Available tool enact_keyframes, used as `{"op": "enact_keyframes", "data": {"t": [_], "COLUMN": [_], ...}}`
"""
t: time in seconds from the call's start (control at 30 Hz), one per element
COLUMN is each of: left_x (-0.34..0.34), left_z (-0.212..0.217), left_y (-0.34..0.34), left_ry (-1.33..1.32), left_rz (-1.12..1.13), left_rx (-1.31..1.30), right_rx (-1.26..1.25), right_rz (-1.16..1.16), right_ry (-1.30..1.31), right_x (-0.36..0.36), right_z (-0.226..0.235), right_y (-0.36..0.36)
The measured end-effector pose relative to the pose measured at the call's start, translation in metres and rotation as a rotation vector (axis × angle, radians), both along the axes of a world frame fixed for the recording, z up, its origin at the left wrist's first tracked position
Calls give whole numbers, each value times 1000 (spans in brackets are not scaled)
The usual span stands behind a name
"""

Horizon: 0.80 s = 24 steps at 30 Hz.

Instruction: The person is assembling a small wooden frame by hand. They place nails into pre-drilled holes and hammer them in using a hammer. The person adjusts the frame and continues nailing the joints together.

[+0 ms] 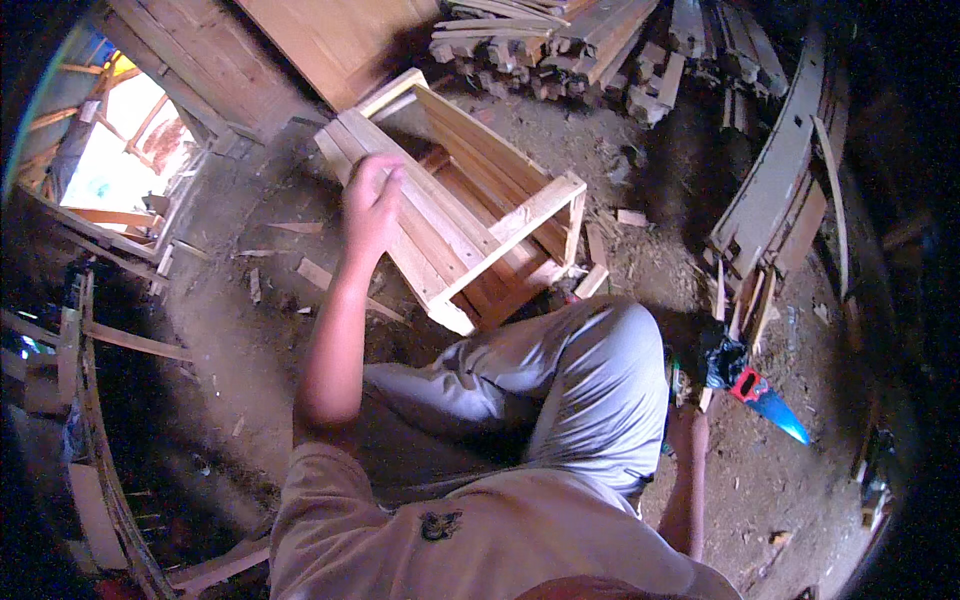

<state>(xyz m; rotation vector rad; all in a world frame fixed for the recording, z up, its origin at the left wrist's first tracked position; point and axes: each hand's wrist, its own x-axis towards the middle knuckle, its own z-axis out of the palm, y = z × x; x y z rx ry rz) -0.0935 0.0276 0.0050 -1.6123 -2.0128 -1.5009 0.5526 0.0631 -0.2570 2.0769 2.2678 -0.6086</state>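
Note:
A long box frame of pale wooden slats [425,215] lies tilted on the ground in front of me, with square end frames and an open side. My left hand [372,188] rests at its upper slats, fingers curled in; whatever they may hold is hidden. Beyond my bent right knee, my right hand [686,408] reaches low toward the ground, its fingers too dark and small to make out. Close beside it are a crumpled black bundle [724,362] and a handsaw [768,402] with a red handle and bluish blade.
Stacked timber [560,45] fills the far side. Long boards [765,180] lean at the right. Wood scraps [315,272] litter the dirt floor [240,360]. A large plywood panel [330,40] stands behind the box, and a bright opening [130,150] is at the far left.

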Motion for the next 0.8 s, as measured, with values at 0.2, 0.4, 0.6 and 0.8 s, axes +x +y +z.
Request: {"op": "enact_keyframes", "data": {"t": [0.2,0.4,0.6,0.8], "left_x": [-47,-150,-249,-320], "left_z": [-38,-115,-106,-136], "left_y": [-119,-121,-32,16], "left_ry": [-654,-1096,-915,-881], "left_rz": [199,188,267,268], "left_rx": [196,245,166,130], "right_rx": [273,-635,-698,-793], "right_rz": [84,179,160,74], "right_ry": [521,1277,1343,1213], "right_x": [-149,-315,-390,-411], "right_z": [183,222,211,229], "right_y": [33,-18,-65,-73]}}
